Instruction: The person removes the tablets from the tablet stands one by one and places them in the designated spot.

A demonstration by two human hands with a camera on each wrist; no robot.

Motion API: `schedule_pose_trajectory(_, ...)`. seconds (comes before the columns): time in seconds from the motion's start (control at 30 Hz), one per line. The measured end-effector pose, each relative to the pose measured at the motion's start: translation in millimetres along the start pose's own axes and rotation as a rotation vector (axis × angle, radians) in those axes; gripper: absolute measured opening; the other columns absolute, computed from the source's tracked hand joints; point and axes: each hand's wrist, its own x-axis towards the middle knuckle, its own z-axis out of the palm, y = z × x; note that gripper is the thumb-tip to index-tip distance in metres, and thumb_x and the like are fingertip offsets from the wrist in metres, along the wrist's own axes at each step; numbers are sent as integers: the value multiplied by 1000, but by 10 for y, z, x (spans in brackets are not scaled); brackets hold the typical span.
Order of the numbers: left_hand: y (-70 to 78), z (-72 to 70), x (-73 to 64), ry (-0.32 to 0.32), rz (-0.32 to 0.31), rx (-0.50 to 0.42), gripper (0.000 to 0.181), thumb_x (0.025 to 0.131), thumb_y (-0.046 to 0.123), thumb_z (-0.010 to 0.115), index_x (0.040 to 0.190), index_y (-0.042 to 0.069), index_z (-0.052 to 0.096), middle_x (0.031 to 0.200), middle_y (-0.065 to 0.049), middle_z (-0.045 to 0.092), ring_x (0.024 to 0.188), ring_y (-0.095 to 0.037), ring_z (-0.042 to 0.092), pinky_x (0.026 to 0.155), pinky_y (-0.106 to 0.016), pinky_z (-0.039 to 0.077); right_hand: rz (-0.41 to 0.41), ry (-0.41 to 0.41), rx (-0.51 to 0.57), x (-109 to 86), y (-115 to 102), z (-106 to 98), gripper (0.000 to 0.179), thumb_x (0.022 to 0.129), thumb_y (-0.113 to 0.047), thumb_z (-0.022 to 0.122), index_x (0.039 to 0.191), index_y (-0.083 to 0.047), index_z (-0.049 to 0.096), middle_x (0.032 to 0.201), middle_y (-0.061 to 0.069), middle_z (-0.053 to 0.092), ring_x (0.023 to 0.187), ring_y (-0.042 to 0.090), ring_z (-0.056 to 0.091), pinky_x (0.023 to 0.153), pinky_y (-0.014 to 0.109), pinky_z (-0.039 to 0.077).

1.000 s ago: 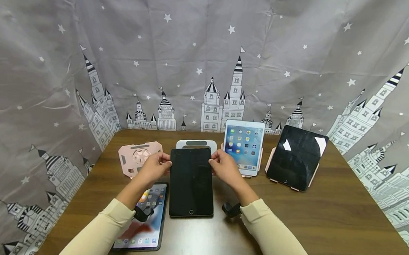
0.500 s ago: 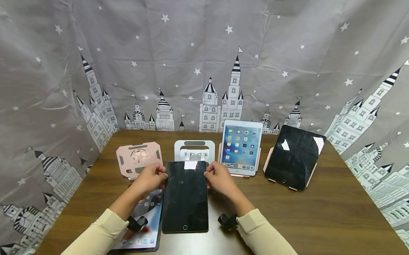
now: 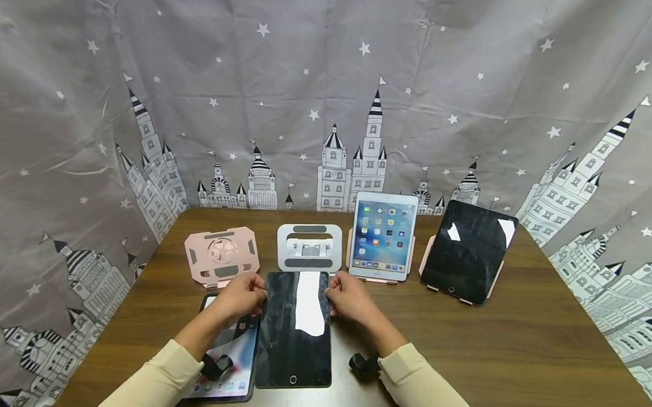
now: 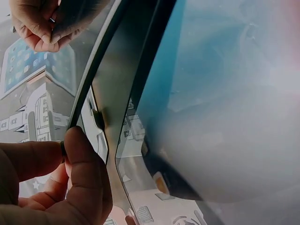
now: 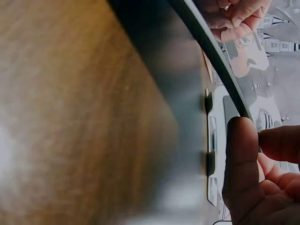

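Observation:
Both hands hold a black tablet point(image 3: 283, 353) by its long sides near the far end. Its dark screen faces up with a bright glare, and its round home button is at the near edge. My left hand point(image 3: 242, 294) pinches the left edge between thumb and fingers; the thumb point(image 4: 84, 173) shows large in the left wrist view. My right hand point(image 3: 350, 297) pinches the opposite edge, its thumb point(image 5: 243, 164) against the rim in the right wrist view. Just beyond the tablet stands a white tablet stand point(image 3: 308, 263), its ledge facing me.
A larger lit tablet point(image 3: 237, 369) lies on the wooden table point(image 3: 461, 367) under my left forearm. A pink stand point(image 3: 222, 253) is at the back left. A white tablet point(image 3: 383, 236) and another black tablet point(image 3: 466, 252) lean on stands to the right. A grey curtain hangs behind.
The held black tablet has come down toward me and away from the white stand, which now shows fully. Both hands moved with it, keeping their pinch.

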Motion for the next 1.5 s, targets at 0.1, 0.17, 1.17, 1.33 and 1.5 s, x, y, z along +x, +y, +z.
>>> schedule_pose_trajectory(0.1, 10, 17, -16, 5, -8, 25, 5, 92, -8, 55, 94, -4, 53, 81, -9, 49, 67, -19, 53, 58, -33, 57, -2, -6, 0, -5, 35, 4, 10, 94, -2, 61, 87, -2, 54, 62, 5, 57, 46, 13, 57, 45, 24, 47)
schedule_pose_trajectory(0.17, 17, 28, -29, 8, -8, 50, 4, 91, -7, 56, 93, -4, 53, 80, -9, 50, 67, -19, 53, 58, -33, 57, -11, -9, 11, -11, 53, 9, 11, 93, -1, 61, 85, -2, 54, 62, 5, 56, 46, 12, 56, 45, 24, 47)
schedule_pose_trajectory(1.17, -52, 69, -23, -37, -64, 243, 14, 88, -10, 59, 85, 0, 50, 79, -10, 46, 67, -22, 56, 55, -31, 57, -41, -89, -259, -25, 52, 98, 26, 90, -3, 66, 70, -8, 50, 55, -1, 53, 49, 11, 52, 47, 24, 39)
schedule_pose_trajectory(1.33, -30, 61, -9, -49, -69, 234, 13, 88, -10, 59, 87, -1, 50, 81, -11, 46, 68, -22, 56, 56, -31, 58, -25, -103, -229, -26, 20, 89, 25, 90, -1, 65, 71, -7, 50, 55, 0, 54, 48, 11, 53, 47, 24, 40)
schedule_pose_trajectory(1.5, -6, 76, 11, -57, -83, 211, 13, 88, -10, 59, 88, -1, 50, 83, -11, 46, 72, -23, 55, 58, -32, 58, -30, -103, -258, -34, 1, 47, 25, 90, -1, 65, 71, -7, 50, 54, 1, 54, 48, 11, 54, 46, 24, 40)
